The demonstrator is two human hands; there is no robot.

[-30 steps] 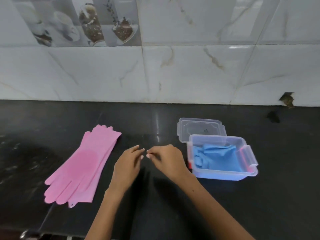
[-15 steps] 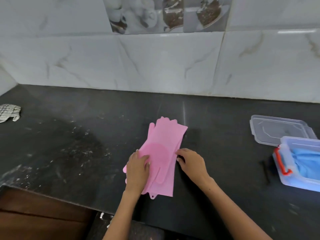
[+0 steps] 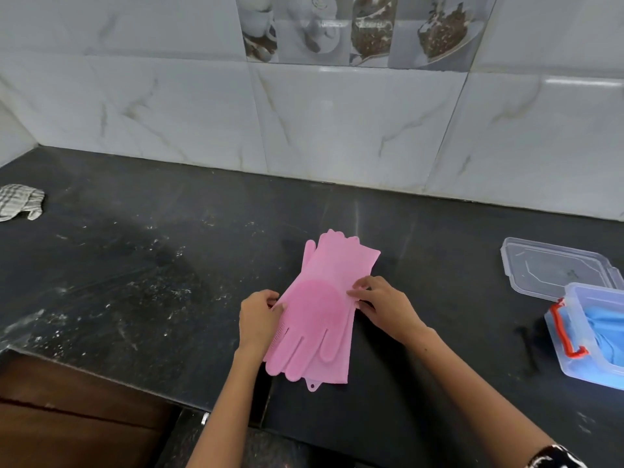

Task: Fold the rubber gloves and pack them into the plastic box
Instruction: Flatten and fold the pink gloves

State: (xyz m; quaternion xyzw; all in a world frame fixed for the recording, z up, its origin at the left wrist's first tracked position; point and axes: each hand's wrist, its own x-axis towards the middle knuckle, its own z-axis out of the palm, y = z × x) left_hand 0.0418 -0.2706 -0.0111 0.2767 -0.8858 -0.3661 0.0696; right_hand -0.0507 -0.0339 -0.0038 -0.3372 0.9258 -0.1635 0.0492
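A pair of pink rubber gloves (image 3: 320,312) lies stacked flat on the black counter, fingers toward me and cuffs toward the wall. My left hand (image 3: 258,319) pinches the gloves' left edge. My right hand (image 3: 385,305) grips their right edge at mid-length. At the far right stands the clear plastic box (image 3: 574,352) with a red latch; folded blue gloves (image 3: 604,329) lie inside it. The box is cut off by the frame edge.
The box's clear lid (image 3: 553,268) lies flat behind the box. A grey checked cloth (image 3: 20,206) sits at the far left of the counter. The tiled wall runs along the back. The counter's front edge drops off at lower left.
My hands moved from the bare counter beside the box to the pink gloves and took hold of their two side edges. The view swung left, so the box now sits at the right edge.
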